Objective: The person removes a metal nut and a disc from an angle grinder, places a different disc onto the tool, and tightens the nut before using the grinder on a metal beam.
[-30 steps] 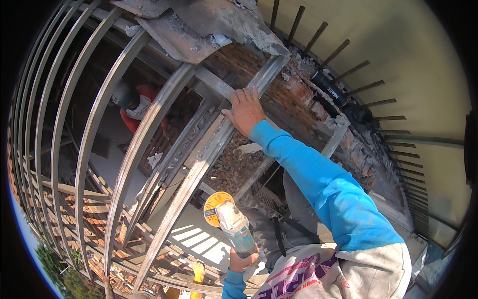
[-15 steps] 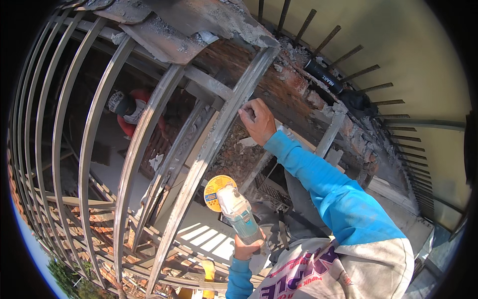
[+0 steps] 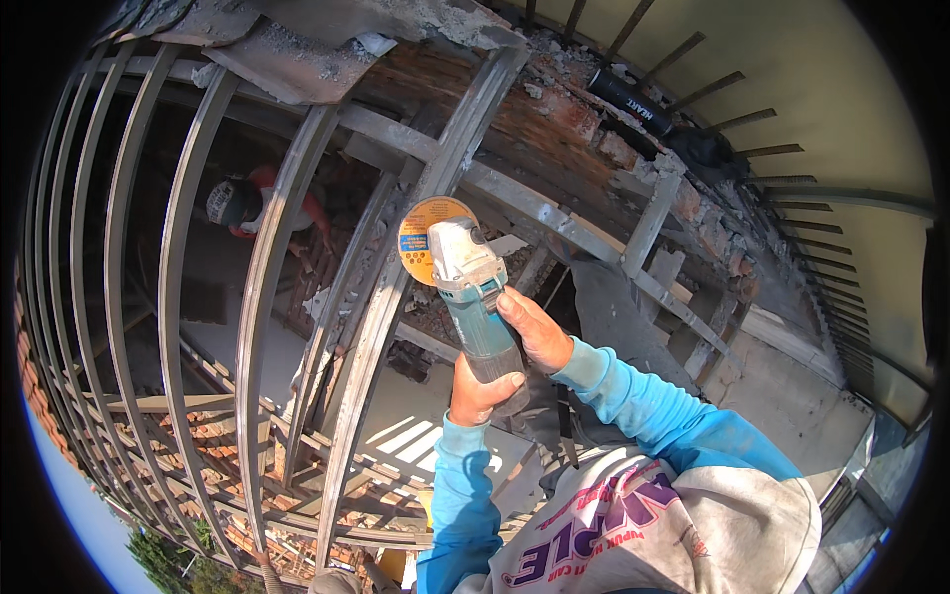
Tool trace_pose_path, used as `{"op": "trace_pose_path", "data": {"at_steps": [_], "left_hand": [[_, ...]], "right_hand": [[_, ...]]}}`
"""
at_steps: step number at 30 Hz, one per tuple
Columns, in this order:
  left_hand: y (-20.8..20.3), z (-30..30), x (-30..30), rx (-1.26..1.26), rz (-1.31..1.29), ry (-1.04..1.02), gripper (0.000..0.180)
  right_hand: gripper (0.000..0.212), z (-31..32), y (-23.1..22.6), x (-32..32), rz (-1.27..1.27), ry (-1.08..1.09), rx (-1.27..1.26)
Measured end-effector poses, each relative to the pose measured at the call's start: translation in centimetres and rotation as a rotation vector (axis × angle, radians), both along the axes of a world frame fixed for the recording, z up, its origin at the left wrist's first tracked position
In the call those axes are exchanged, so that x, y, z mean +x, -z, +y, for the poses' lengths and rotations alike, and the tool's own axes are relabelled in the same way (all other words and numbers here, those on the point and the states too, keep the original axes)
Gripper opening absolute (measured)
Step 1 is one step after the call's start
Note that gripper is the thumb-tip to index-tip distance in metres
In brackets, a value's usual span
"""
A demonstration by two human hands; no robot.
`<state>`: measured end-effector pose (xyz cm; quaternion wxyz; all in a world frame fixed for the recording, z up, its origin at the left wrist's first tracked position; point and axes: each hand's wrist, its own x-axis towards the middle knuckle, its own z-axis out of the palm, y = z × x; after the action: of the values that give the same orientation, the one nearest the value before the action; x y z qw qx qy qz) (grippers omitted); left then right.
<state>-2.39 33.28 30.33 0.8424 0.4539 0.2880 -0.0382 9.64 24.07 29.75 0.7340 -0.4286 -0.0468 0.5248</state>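
With both hands I hold a teal angle grinder (image 3: 482, 332) with a pale, dusty head and an orange-yellow disc (image 3: 418, 259). My left hand (image 3: 481, 389) wraps around the rear of its body. Higher up, my right hand (image 3: 537, 332) grips the side of the body, its thumb lying along the casing; its other fingers are partly hidden. In the picture the disc overlaps a long grey metal beam (image 3: 358, 408) that runs up to the broken roof edge. Whether disc and beam touch, I cannot tell.
Parallel metal rafters (image 3: 274, 223) curve across the left, with a person (image 3: 259, 205) in red sleeves below them. Broken roof sheets (image 3: 287, 69) lie at the top. Along the right, a brick wall (image 3: 621, 153) carries a black cylinder (image 3: 630, 102) beside protruding steel bars (image 3: 744, 120). Crossbeams (image 3: 554, 220) span the opening.
My right hand has left the upper part of the beam and now grips the grinder. The left hand has brought the grinder up along the beam. The view has shifted slightly.
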Motion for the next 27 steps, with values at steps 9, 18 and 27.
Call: {"op": "trace_pose_path", "data": {"at_steps": [9,18,27], "left_hand": [[-1.2,-2.4,2.0,0.181,0.045,-0.033,0.07],[-1.2,-3.1,2.5,0.413,0.177,0.034,0.069],[-1.2,-1.4,3.9,0.456,0.096,-0.117,0.064]], "right_hand": [[0.07,-2.6,1.5,0.1,0.189,0.147,-0.012],[0.078,-2.1,1.2,1.3,-0.002,0.148,-0.077],[0.072,3.2,-0.3,3.2,-0.153,0.185,-0.16]]}}
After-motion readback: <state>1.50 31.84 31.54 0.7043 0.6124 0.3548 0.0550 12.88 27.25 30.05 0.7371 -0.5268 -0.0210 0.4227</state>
